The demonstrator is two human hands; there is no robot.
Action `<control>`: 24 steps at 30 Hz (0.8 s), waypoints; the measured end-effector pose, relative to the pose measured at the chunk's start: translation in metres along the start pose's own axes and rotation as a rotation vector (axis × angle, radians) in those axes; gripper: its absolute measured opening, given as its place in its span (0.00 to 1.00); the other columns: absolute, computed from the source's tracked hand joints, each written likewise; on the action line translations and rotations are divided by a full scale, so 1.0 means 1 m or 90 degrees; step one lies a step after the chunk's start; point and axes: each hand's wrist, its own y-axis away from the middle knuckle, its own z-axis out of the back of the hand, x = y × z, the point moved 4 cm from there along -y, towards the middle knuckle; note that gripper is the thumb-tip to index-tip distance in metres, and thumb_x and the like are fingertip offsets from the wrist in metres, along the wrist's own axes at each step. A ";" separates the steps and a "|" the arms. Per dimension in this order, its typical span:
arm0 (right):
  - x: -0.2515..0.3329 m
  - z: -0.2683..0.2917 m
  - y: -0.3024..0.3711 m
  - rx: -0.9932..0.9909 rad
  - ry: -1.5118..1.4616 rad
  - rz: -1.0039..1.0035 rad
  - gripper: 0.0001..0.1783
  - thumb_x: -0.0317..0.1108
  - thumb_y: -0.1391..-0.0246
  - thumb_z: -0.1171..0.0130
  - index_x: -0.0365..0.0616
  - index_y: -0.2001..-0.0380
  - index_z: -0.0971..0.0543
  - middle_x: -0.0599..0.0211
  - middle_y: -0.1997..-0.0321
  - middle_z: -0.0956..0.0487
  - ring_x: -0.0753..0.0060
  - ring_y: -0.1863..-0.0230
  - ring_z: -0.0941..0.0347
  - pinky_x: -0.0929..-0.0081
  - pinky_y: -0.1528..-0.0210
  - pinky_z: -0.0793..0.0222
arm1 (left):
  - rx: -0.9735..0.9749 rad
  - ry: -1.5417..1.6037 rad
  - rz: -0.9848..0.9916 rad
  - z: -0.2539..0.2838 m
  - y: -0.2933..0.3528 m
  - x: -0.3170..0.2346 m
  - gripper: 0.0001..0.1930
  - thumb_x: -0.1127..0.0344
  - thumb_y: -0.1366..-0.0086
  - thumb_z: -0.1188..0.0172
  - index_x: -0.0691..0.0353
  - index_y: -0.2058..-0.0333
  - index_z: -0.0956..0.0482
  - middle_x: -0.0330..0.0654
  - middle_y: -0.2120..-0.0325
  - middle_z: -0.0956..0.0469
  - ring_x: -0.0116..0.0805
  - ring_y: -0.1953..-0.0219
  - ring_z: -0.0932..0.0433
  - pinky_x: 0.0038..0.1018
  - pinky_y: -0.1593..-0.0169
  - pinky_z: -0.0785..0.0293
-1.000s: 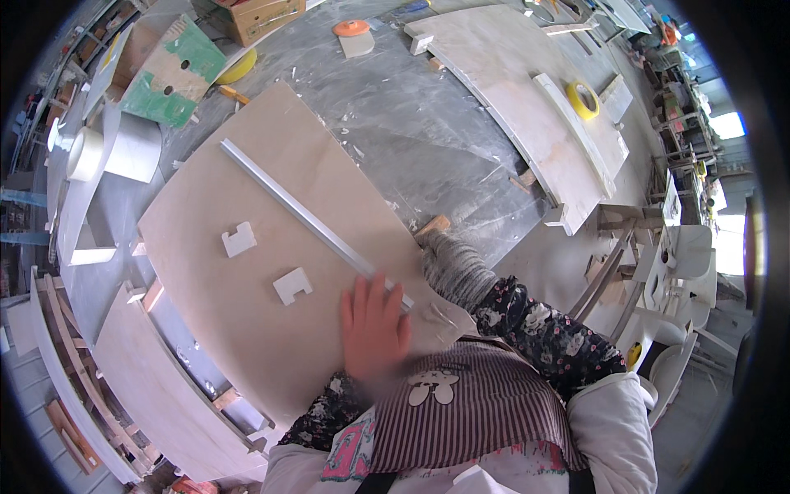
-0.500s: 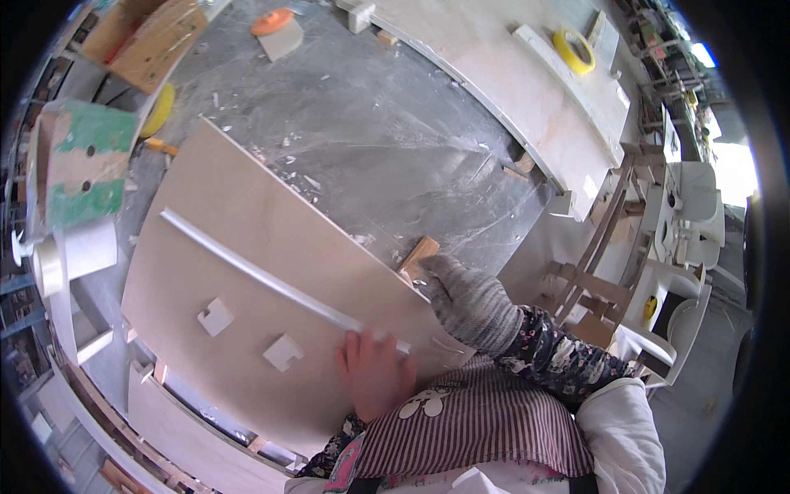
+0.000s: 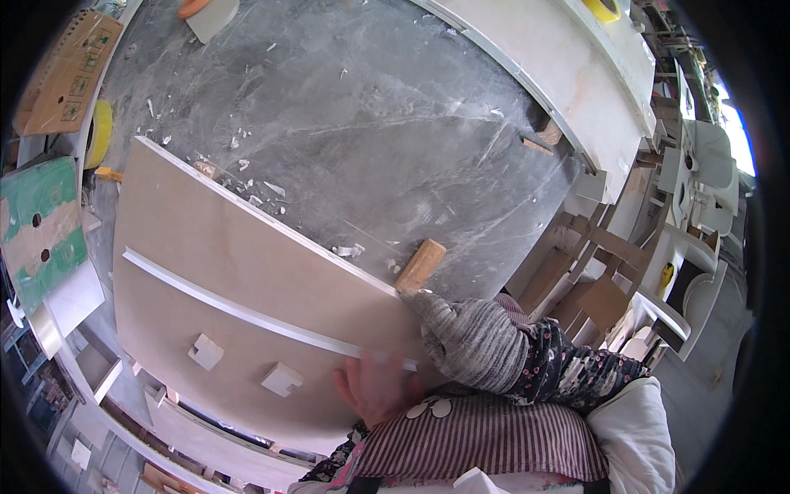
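The long white strip (image 3: 247,316) lies on the flat tan board (image 3: 222,222), running from the left hand (image 3: 378,387) away to the far left

The left hand is nearer to the strip; it is bare and a bit blurry, with its fingers spread at the strip's near end, and I can't tell if it presses or just rests there, but it does not wrap around anything; the right hand (image 3: 473,342), in a fuzzy grey knit glove, is at the board's edge, next to a stubby brown wood block (image 3: 423,263), and I can't tell if it grips it; the strip is thin and straight, the board is smooth and wide, two small white blocks (image 3: 282,379) with notches sit on the strip's near side, and the grey table (image 3: 346,148) has smooth, cloudy marks and white scraps (image 3: 350,250)
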 end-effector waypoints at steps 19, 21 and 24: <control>-0.026 -0.008 0.026 0.151 -0.337 -0.251 0.30 0.27 0.41 0.46 0.36 0.36 0.38 0.68 0.67 0.24 0.73 0.70 0.23 0.79 0.67 0.24 | -0.105 -0.030 -0.008 0.000 -0.006 -0.009 0.21 0.41 0.33 0.51 0.52 0.59 0.22 0.52 0.49 0.25 0.53 0.42 0.28 0.59 0.39 0.36; -0.025 -0.010 0.034 0.189 -0.130 -0.180 0.29 0.26 0.41 0.46 0.37 0.36 0.38 0.66 0.66 0.23 0.74 0.68 0.23 0.80 0.66 0.24 | -0.081 -0.029 -0.005 0.003 -0.007 -0.010 0.22 0.42 0.32 0.52 0.53 0.57 0.22 0.53 0.48 0.26 0.54 0.41 0.29 0.59 0.38 0.38; -0.036 -0.021 0.045 0.194 -0.276 -0.309 0.27 0.27 0.42 0.46 0.38 0.38 0.34 0.63 0.64 0.23 0.73 0.65 0.23 0.80 0.65 0.24 | -0.044 -0.015 0.002 0.007 -0.008 -0.011 0.22 0.43 0.31 0.53 0.55 0.55 0.23 0.54 0.45 0.29 0.56 0.39 0.32 0.60 0.37 0.41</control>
